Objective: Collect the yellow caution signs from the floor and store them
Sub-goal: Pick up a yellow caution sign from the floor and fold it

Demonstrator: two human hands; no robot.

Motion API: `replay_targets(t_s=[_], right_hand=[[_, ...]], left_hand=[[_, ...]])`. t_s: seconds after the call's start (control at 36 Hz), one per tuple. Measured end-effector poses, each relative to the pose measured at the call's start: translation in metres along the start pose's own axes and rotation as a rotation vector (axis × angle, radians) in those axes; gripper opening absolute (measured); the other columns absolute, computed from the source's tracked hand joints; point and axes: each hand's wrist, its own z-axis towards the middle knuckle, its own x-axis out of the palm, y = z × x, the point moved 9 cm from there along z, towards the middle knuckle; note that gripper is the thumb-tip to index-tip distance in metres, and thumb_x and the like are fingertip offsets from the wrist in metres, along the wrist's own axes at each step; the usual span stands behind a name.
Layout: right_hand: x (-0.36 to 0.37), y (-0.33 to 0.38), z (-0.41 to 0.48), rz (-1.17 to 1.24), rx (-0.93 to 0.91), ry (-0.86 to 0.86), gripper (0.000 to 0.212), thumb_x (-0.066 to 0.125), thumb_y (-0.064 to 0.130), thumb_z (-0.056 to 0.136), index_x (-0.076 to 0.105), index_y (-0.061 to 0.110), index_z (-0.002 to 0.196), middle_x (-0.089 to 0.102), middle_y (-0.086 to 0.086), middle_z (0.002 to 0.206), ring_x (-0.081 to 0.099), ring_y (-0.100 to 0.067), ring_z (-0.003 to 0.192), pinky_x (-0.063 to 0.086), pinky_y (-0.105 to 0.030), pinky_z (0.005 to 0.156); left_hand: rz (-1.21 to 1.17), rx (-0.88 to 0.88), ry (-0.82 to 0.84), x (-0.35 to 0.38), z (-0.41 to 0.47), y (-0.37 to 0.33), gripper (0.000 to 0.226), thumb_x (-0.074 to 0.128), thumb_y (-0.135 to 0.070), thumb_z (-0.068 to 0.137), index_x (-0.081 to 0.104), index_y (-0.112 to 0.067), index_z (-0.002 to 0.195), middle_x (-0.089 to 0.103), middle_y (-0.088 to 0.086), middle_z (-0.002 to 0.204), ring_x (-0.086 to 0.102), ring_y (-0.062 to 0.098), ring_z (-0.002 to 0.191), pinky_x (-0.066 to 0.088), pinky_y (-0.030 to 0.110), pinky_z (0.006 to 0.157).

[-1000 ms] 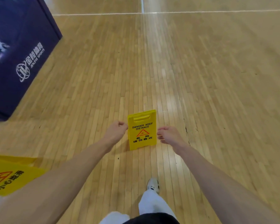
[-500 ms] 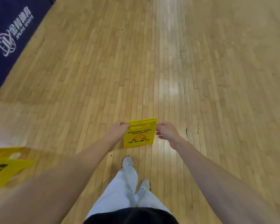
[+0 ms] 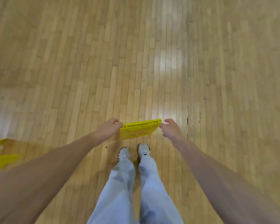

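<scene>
Just ahead of the person's white sneakers [image 3: 133,153], a small yellow plastic caution sign [image 3: 138,130] is held between both hands above the pale wooden plank floor [image 3: 152,62]. It looks folded flat and tipped nearly level, its printed face upward and toward the camera, its ribbed top edge on the far side. The print is too blurred to read.

The left hand [image 3: 109,128] is closed on the sign's left edge, fingers curled over the far corner. The right hand [image 3: 170,130] pinches the right corner, though whether its fingertips are fully clamped or only touching the plastic is hard to tell. Both hands are about equally near, one at each end, so the sign's long axis runs left to right between them, square across the body.

A second yellow caution sign [image 3: 2,160] shows at the left margin, beside the left forearm and well apart from the held one; it seems to stand on the floor, but it is cut off by the frame.

My judgement is that the coming move depends on that sideways direction: the second sign lies to the left, so freeing the left hand and carrying the held sign in the right alone would suit it best.
</scene>
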Motion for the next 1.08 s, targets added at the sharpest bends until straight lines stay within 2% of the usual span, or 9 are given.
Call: replay_targets(t_s=[0.14,0.25,0.33,0.42,0.5,0.61,0.69,0.89,1.08], right_hand=[[0.02,-0.007,0.037,-0.071,0.038,0.079,0.053,0.048,0.017,0.092,0.035,0.011,0.143,0.05,-0.005,0.109,0.053,-0.024,0.097,0.046,-0.041,0.093],[0.029,-0.018,0.065,-0.108,0.069,0.101,0.049,0.049,0.015,0.089,0.039,0.008,0.137,0.057,-0.006,0.103,0.053,-0.02,0.086,0.048,-0.041,0.087],[0.03,-0.027,0.085,-0.118,0.106,0.1,0.063,0.052,0.014,0.091,0.025,0.007,0.147,0.056,-0.012,0.12,0.057,-0.031,0.11,0.044,-0.045,0.098],[0.036,-0.033,0.099,-0.169,0.098,0.155,0.043,0.053,0.008,0.088,0.051,-0.006,0.129,0.059,-0.024,0.128,0.052,-0.038,0.123,0.041,-0.049,0.103],[0.038,-0.032,0.103,-0.18,0.074,0.185,0.036,0.055,0.007,0.088,0.058,-0.004,0.122,0.061,-0.024,0.125,0.053,-0.037,0.122,0.041,-0.048,0.103],[0.035,-0.015,0.097,-0.201,0.007,0.209,0.04,0.06,0.013,0.085,0.053,0.009,0.124,0.061,-0.008,0.11,0.056,-0.029,0.112,0.042,-0.038,0.092],[0.033,0.009,0.087,-0.238,-0.049,0.242,0.049,0.06,0.017,0.085,0.046,0.01,0.132,0.058,-0.005,0.114,0.054,-0.024,0.107,0.041,-0.035,0.087],[0.038,0.085,0.039,-0.295,-0.261,0.274,0.032,0.06,0.02,0.088,0.052,0.014,0.118,0.057,-0.001,0.107,0.053,-0.021,0.105,0.037,-0.031,0.083],[0.088,0.149,-0.048,-0.365,-0.462,0.34,0.046,0.062,0.049,0.087,0.061,0.012,0.114,0.063,-0.004,0.114,0.056,-0.022,0.105,0.04,-0.03,0.083]], left_hand=[[-0.109,-0.11,0.012,0.02,0.033,0.01,0.063,0.047,-0.034,0.093,0.024,-0.018,0.15,0.03,0.005,0.155,0.033,0.027,0.139,0.03,0.035,0.105],[-0.177,-0.161,-0.005,0.039,0.055,0.024,0.07,0.047,-0.034,0.093,0.011,-0.026,0.153,0.022,0.004,0.159,0.027,0.028,0.143,0.025,0.043,0.113],[-0.229,-0.242,-0.057,0.05,0.071,0.04,0.073,0.05,-0.037,0.09,0.012,-0.029,0.152,0.022,0.005,0.158,0.029,0.03,0.141,0.028,0.043,0.112],[-0.364,-0.311,-0.078,0.064,0.085,0.051,0.066,0.05,-0.032,0.092,0.024,-0.016,0.149,0.033,0.009,0.151,0.036,0.028,0.133,0.03,0.035,0.099],[-0.481,-0.353,-0.124,0.069,0.09,0.053,0.063,0.052,-0.035,0.089,0.033,-0.012,0.145,0.039,0.009,0.146,0.039,0.028,0.13,0.029,0.034,0.096],[-0.485,-0.347,-0.172,0.059,0.08,0.044,0.058,0.052,-0.042,0.086,0.043,-0.013,0.135,0.045,0.017,0.14,0.047,0.03,0.115,0.03,0.034,0.086],[-0.498,-0.334,-0.214,0.042,0.068,0.036,0.061,0.052,-0.044,0.086,0.04,-0.012,0.137,0.045,0.014,0.137,0.044,0.031,0.125,0.032,0.037,0.092],[-0.523,-0.294,-0.384,-0.019,0.007,0.023,0.055,0.05,-0.044,0.087,0.048,-0.013,0.132,0.051,0.008,0.13,0.046,0.027,0.116,0.034,0.035,0.091],[-0.625,-0.303,-0.659,-0.08,-0.086,0.058,0.066,0.045,-0.053,0.089,0.045,-0.008,0.138,0.05,0.014,0.136,0.049,0.031,0.123,0.033,0.033,0.086]])
